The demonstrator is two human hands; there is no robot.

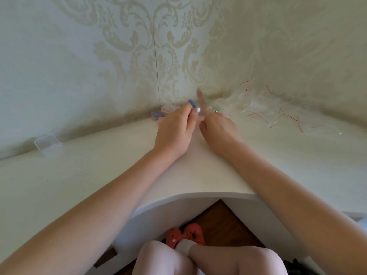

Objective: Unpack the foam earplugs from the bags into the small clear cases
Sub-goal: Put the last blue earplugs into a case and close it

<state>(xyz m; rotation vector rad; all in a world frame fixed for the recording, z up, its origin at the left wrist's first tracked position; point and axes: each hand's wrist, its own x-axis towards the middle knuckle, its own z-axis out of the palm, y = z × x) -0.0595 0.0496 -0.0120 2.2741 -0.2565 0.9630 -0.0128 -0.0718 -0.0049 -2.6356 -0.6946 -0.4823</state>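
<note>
Blue foam earplug (191, 102), likely soft, light and best taken mid-body, pinched at twelve o'clock by left hand (174, 128) fingers above table (258, 155); right hand (216, 128) blurred, grip unclear.

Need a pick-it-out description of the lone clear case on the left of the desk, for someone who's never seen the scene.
Start at the white corner desk and follow its back edge along the left wall, well away from both hands. There sits a small clear case, rectangular with rounded corners. Unlike the small cases clustered in the far corner, which show colours inside, it stands alone and looks empty.
</note>
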